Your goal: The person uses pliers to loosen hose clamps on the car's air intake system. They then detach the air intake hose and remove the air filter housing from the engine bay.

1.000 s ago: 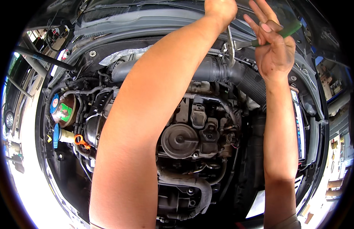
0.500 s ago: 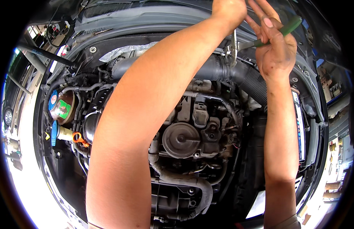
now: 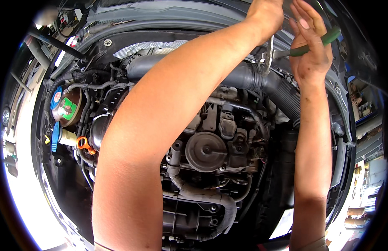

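Note:
My left hand [image 3: 267,17] reaches to the top edge, where its fingers are cut off or turned from sight. Just below it hangs a bent metal piece [image 3: 269,56] with a hooked lower end, over the black intake pipe [image 3: 249,75]. I cannot tell whether the left hand grips that piece. My right hand [image 3: 313,54], palm showing and smudged with dirt, is close beside it. A green-handled tool [image 3: 302,51] with a flat metal shank lies across the right palm under the thumb, its shank pointing at the bent metal piece. The other right fingers stretch upward.
An open engine bay surrounds my arms, with a round black cover [image 3: 206,151] on the engine in the middle. At left are a coolant tank [image 3: 68,108], a blue cap [image 3: 55,136] and an orange dipstick ring [image 3: 82,142]. A prop rod [image 3: 56,44] stands at upper left.
The view has shifted a little, so the engine bay and both hands appear slightly farther right. The hands keep nearly the same pose, the green-handled tool still in the right one.

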A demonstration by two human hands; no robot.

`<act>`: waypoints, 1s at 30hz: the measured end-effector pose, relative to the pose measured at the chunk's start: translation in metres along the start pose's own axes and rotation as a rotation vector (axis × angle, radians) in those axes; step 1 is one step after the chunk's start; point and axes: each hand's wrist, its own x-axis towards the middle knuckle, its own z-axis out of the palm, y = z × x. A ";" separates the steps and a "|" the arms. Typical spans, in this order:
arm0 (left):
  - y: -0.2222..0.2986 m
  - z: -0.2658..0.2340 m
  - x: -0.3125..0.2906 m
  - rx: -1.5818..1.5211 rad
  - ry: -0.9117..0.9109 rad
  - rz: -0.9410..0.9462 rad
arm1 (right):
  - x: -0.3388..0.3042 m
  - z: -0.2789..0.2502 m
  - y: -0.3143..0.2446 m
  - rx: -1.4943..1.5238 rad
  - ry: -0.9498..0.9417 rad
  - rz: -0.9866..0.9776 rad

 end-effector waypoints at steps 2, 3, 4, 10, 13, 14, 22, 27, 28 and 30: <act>-0.011 -0.005 0.004 -0.049 -0.057 -0.119 | 0.007 -0.001 -0.001 0.104 -0.132 0.037; -0.015 -0.008 0.005 -0.096 -0.077 -0.109 | 0.010 -0.001 -0.002 0.200 -0.216 0.069; -0.019 -0.010 0.005 -0.144 -0.100 -0.099 | 0.010 0.001 0.000 0.154 -0.164 0.103; -0.006 -0.015 -0.011 -0.215 -0.195 -0.011 | 0.018 0.002 0.008 0.209 -0.247 0.217; 0.000 -0.018 -0.020 -0.217 -0.265 -0.041 | 0.025 -0.004 0.011 0.210 -0.386 0.238; 0.000 -0.020 -0.022 -0.242 -0.290 -0.029 | 0.027 -0.006 0.011 0.192 -0.392 0.254; -0.007 -0.016 -0.033 -0.323 -0.215 -0.021 | 0.029 0.002 0.013 0.211 -0.373 0.284; 0.000 -0.015 -0.039 -0.154 -0.300 0.149 | 0.026 0.003 0.019 0.174 -0.299 0.224; 0.001 -0.018 -0.041 -0.096 -0.271 0.126 | 0.027 0.000 0.020 0.186 -0.307 0.223; 0.002 -0.025 -0.046 0.016 -0.214 0.085 | 0.034 -0.007 0.020 0.206 -0.352 0.229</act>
